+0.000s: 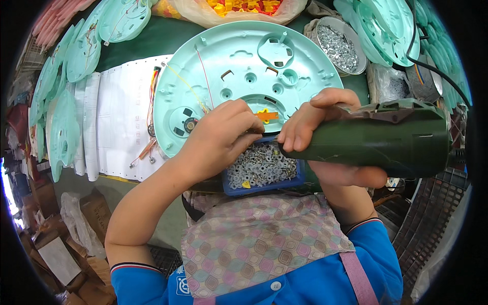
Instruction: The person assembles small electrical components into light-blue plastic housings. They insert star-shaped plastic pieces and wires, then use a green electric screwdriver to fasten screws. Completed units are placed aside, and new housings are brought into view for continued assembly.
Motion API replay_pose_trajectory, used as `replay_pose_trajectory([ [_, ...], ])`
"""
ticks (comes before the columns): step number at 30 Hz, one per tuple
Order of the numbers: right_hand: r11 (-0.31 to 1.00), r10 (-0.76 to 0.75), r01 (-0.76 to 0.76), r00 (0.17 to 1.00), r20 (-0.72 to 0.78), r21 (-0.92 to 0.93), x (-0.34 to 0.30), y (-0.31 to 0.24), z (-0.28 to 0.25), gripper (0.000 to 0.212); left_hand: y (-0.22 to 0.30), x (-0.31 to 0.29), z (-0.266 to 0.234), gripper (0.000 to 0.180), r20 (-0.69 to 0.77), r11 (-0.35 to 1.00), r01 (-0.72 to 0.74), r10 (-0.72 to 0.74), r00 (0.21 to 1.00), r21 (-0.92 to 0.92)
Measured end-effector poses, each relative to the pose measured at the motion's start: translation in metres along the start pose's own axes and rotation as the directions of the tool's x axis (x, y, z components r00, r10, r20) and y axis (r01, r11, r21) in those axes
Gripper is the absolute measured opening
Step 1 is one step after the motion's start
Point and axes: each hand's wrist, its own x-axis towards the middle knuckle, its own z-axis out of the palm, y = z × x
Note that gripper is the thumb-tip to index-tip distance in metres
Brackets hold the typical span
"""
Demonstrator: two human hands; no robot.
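My right hand (307,124) is wrapped round a dark green electric screwdriver (386,145), which lies level with its tip pointing left. At that tip my left hand (221,134) has its thumb and fingers pinched together; whatever they hold is too small to make out. Just below is a blue tray (301,178) full of small screws with pale washers. Beyond both hands rests a large round turquoise plastic shell (213,56), its inner side up. An orange strip (269,116) on a yellow piece sits in it, and a small round speaker (191,125) is at its left.
White printed sheets (119,112) lie left of the shell, with wired parts (151,130) on them. A bowl of metal parts (340,46) stands at the back right. A bag of yellow and red pieces (244,6) is behind. More turquoise shells (389,30) are stacked on both sides.
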Motion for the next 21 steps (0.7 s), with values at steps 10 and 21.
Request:
replay_pose_trajectory([
  [10,0.994,-0.098,0.101,0.993,-0.074,0.051,-0.002,-0.018,0.002,0.127,0.01,0.006,-0.005,0.023,0.11,0.997,-0.044,0.037,0.993,0.07],
  [21,0.971,-0.226,0.228,0.974,-0.027,0.073,0.011,-0.03,0.004,0.124,0.008,0.012,-0.005,0.021,0.109,0.997,-0.051,0.044,0.993,0.064],
])
